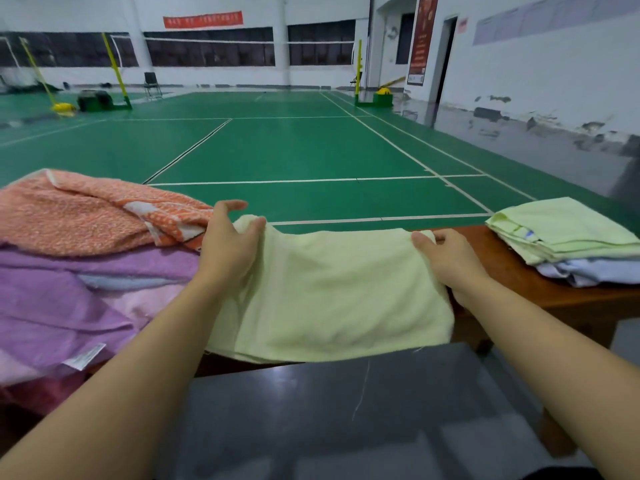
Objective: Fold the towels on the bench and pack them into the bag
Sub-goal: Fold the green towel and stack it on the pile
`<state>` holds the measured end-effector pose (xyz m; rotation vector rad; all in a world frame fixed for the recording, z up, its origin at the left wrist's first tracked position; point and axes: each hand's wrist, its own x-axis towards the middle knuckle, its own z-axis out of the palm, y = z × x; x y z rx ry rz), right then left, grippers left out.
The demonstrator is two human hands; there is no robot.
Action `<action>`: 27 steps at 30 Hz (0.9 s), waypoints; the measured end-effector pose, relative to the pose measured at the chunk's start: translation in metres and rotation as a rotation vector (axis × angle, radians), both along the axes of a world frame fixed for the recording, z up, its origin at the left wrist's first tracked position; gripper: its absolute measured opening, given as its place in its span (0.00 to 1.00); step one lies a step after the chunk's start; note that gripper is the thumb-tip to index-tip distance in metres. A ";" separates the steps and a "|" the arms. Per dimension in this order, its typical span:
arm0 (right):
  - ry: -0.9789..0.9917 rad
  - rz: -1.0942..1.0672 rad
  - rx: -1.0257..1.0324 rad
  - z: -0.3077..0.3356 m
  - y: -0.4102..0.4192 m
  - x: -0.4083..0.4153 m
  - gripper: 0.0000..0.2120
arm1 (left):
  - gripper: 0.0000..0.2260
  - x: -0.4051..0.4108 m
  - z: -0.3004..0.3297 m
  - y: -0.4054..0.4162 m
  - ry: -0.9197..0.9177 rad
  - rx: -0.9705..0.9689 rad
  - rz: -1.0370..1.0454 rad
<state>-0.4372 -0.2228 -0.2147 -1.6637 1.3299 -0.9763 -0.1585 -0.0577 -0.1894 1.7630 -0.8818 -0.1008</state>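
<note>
Pale green terry, soft and limp, lying half-folded across the wooden bench [540, 296] as the green towel [329, 292], near edge sagging over the front. Pinching its far left corner with the left hand [230, 247], thumb and fingers closed on cloth; pinching the far right corner with the right hand [450, 256]. Likely light but floppy, so gripping corners, keeping edges taut. Leaving unfolded towels [86, 258] left of the green towel, folded stack [568, 240] right. Seeing no bag.

Single view, head-worn wide-angle camera: looks forward and down across the bench [540, 289] toward the green court [294, 150] at 12 o'clock. Close range; both forearms enter from 6 o'clock. Frame edges bow from lens distortion.
</note>
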 end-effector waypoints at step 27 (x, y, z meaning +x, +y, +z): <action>-0.506 -0.007 -0.451 0.075 -0.015 -0.047 0.08 | 0.13 0.003 0.054 -0.012 -0.140 -0.296 -0.088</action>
